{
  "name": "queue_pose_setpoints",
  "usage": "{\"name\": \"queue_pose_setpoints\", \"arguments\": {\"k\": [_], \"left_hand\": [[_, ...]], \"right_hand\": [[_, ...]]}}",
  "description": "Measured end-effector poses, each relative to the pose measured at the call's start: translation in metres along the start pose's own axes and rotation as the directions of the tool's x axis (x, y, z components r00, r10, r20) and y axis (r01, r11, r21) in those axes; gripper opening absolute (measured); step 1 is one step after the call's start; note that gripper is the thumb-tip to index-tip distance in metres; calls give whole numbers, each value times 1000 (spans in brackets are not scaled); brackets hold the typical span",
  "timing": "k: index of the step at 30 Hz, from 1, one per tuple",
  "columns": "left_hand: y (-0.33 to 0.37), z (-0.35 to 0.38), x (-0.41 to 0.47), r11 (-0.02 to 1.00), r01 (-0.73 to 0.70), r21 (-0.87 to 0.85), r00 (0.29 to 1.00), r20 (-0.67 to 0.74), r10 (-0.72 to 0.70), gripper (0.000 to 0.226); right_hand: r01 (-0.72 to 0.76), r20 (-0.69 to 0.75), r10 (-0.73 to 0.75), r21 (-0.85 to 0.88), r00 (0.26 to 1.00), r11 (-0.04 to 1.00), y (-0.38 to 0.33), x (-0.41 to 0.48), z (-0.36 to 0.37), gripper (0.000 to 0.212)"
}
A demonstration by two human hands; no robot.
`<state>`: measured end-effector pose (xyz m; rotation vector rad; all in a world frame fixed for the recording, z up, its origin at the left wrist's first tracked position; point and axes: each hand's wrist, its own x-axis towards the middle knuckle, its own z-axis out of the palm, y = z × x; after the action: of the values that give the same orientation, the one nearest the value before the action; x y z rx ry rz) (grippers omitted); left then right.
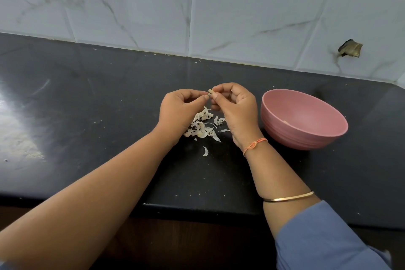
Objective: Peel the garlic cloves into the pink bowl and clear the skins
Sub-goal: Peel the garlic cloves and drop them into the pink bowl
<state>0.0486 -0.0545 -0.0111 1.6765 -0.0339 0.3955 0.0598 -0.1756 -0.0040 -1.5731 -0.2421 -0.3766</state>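
A small garlic clove (210, 91) is held above the black counter, pinched between the fingertips of both hands. My left hand (178, 109) pinches it from the left with thumb and forefinger. My right hand (235, 107) grips it from the right, fingers curled. Below the hands lies a heap of white garlic skins and cloves (202, 126), with one loose skin (205, 151) nearer me. The pink bowl (306, 136) stands upright just right of my right hand; a pale bit shows inside it.
The black counter (87, 105) runs back to a white tiled wall (197, 6) with a broken hole (350, 48) at the right. The counter's front edge (197, 208) passes under my forearms.
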Motion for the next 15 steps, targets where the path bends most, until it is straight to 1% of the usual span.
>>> {"name": "queue_pose_setpoints", "arguments": {"k": [2, 5, 8, 11, 15], "left_hand": [[0, 0, 0, 999, 20, -29, 1000, 6, -20, 10], [0, 0, 1, 994, 48, -96, 999, 12, -47, 7], [0, -1, 1, 993, 57, -106, 998, 18, -55, 5], [1, 0, 1, 985, 90, -147, 995, 63, -81, 7], [3, 0, 1, 937, 197, -289, 976, 150, -159, 8]], "right_hand": [[18, 12, -18, -25, 1000, 1000, 2, 1, 0, 21], [49, 36, -46, -108, 998, 993, 5, 1, 0, 21], [83, 41, -77, -154, 996, 985, 5, 1, 0, 18], [101, 26, -98, -187, 995, 977, 6, 3, -1, 17], [168, 26, -167, -269, 986, 948, 7, 3, -2, 17]]}}
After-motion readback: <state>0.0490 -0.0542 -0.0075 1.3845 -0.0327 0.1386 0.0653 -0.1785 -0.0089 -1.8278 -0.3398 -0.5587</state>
